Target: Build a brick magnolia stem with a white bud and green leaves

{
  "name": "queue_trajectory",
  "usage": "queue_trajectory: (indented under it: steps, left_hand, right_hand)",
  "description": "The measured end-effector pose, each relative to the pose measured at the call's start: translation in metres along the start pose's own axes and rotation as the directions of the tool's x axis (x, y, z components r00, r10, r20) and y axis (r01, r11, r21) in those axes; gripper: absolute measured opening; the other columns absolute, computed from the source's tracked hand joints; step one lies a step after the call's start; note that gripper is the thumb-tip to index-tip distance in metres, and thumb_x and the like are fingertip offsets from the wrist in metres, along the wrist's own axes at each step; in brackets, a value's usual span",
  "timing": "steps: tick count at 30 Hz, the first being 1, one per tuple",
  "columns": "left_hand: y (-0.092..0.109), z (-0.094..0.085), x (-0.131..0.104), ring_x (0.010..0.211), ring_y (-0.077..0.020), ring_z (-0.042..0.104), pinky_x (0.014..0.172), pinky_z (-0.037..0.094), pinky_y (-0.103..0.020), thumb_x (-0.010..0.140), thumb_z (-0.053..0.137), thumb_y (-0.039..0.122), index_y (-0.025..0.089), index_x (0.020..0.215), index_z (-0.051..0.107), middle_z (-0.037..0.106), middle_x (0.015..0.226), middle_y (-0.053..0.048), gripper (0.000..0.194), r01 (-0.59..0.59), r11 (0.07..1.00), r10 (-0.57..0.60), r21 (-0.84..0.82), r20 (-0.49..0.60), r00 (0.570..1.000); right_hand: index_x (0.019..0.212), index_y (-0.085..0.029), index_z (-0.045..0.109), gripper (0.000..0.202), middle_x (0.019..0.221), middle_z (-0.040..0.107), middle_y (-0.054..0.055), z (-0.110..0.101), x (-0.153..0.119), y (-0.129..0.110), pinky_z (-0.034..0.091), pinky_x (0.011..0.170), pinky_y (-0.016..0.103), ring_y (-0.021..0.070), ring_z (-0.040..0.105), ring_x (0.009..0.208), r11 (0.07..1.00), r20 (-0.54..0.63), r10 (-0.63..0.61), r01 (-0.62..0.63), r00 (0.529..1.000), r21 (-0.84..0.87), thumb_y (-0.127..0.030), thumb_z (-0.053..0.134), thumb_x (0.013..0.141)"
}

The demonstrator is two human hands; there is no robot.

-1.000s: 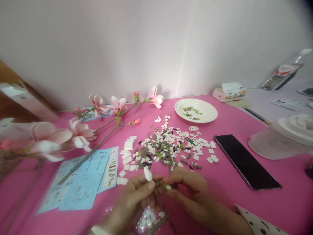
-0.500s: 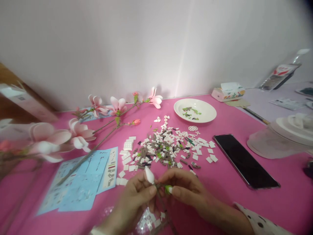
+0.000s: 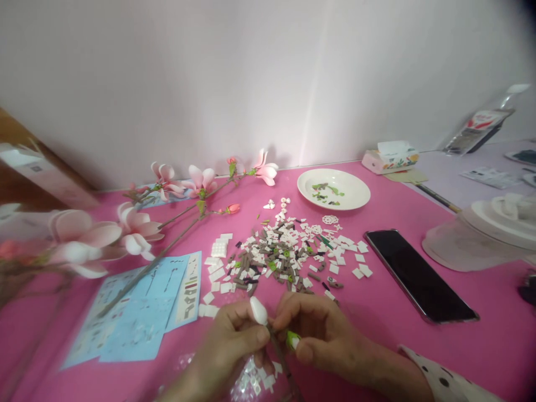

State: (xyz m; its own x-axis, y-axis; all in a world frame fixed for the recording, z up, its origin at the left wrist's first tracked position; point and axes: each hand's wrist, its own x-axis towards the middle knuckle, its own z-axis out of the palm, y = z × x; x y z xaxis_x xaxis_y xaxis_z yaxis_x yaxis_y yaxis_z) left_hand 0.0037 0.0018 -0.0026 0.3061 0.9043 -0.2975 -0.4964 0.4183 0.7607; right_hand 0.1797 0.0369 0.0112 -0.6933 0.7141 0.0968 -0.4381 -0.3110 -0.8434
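Observation:
At the bottom centre my left hand (image 3: pixel 234 346) is closed on the top of a brown stem (image 3: pixel 281 357), just below a white bud (image 3: pixel 258 311). To its right my right hand (image 3: pixel 322 329) has its fingers curled around the stem's upper part, beside a small green and white piece (image 3: pixel 292 340) near the thumb. Whether that piece is joined to the stem is hidden by the fingers. Beyond the hands lies a pile of small white, brown and green parts (image 3: pixel 280 251).
Pink flower branches (image 3: pixel 138 226) lie at the left over blue instruction sheets (image 3: pixel 142 318). Behind the pile is a white plate (image 3: pixel 360 192) with green bits. A black phone (image 3: pixel 419 273), a clear lidded container (image 3: pixel 464 240) and a tissue pack (image 3: pixel 391 157) are on the right.
The white bud has dropped slightly and shifted right. The green and white piece has moved down and tilted, with my right thumb lower.

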Motion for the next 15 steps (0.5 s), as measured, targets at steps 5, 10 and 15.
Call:
queue_trajectory:
  steps: [5, 10, 15]
  left_hand:
    - [-0.0006, -0.0004, 0.0001, 0.037, -0.0087, 0.055, 0.039, 0.042, -0.015, 0.061, 0.085, 0.036, 0.012, 0.069, 0.07, 0.055, 0.041, 0.004, 0.029, -0.004, 1.0, 0.005, -0.024, 0.031, 0.999]
    - [-0.0016, -0.0009, 0.0004, 0.037, -0.0085, 0.054, 0.04, 0.043, -0.016, 0.061, 0.085, 0.034, 0.013, 0.068, 0.069, 0.055, 0.043, 0.004, 0.028, 0.015, 1.0, -0.014, -0.027, 0.05, 0.999]
    - [-0.001, -0.0008, -0.0001, 0.038, -0.0091, 0.055, 0.04, 0.041, -0.015, 0.062, 0.084, 0.035, 0.013, 0.068, 0.069, 0.054, 0.042, 0.004, 0.027, 0.014, 1.0, -0.013, -0.019, 0.075, 0.997]
  right_hand:
    - [0.093, -0.017, 0.068, 0.026, 0.087, 0.061, 0.002, -0.0027, -0.0025, 0.0039, 0.047, 0.071, 0.025, 0.0121, 0.059, 0.078, 0.997, 0.014, -0.052, 0.053, 0.999, -0.048, -0.033, 0.077, 0.075]
    - [0.092, -0.018, 0.067, 0.027, 0.087, 0.061, 0.003, -0.0025, -0.005, 0.0009, 0.048, 0.073, 0.027, 0.013, 0.06, 0.08, 0.994, 0.008, -0.039, 0.04, 0.999, -0.102, -0.035, 0.077, 0.074]
    - [0.092, -0.017, 0.066, 0.026, 0.086, 0.061, 0.003, -0.0017, -0.0039, -0.0002, 0.049, 0.073, 0.027, 0.0133, 0.061, 0.078, 0.991, 0.03, -0.057, 0.06, 0.998, -0.118, -0.035, 0.076, 0.075]
